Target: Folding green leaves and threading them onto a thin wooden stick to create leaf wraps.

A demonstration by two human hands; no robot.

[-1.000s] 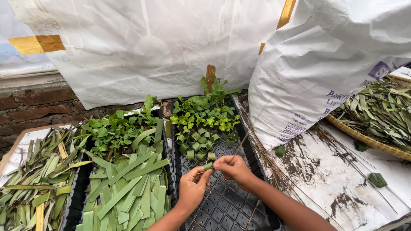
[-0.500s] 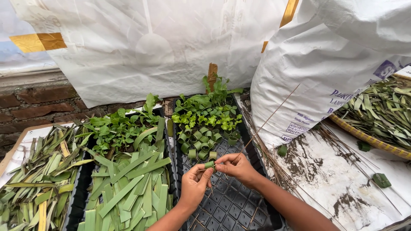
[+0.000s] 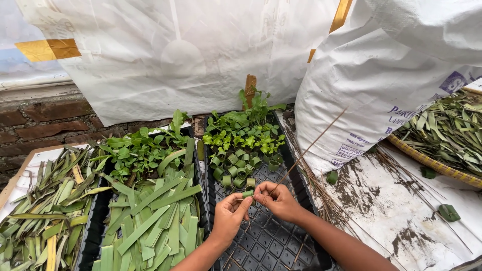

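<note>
My left hand (image 3: pixel 229 216) and my right hand (image 3: pixel 277 199) meet over a black plastic seed tray (image 3: pixel 271 241). Between their fingertips they pinch a small rolled green leaf ring (image 3: pixel 247 193). My right hand also holds a thin brown stick (image 3: pixel 311 145) that slants up to the right. Several finished leaf rings (image 3: pixel 236 168) stand in the tray's far cells, with small green seedlings (image 3: pixel 243 130) behind them.
A second tray on the left holds cut green leaf strips (image 3: pixel 150 221) and seedlings (image 3: pixel 140 150). Long leaves (image 3: pixel 45 211) lie at far left. A big white sack (image 3: pixel 381 85) stands right, beside loose sticks (image 3: pixel 321 195) and a woven basket (image 3: pixel 432 160) of leaves.
The leaf ring has come up from below my hands to between the fingertips. Both hands have shifted slightly and the stick has swung upward.
</note>
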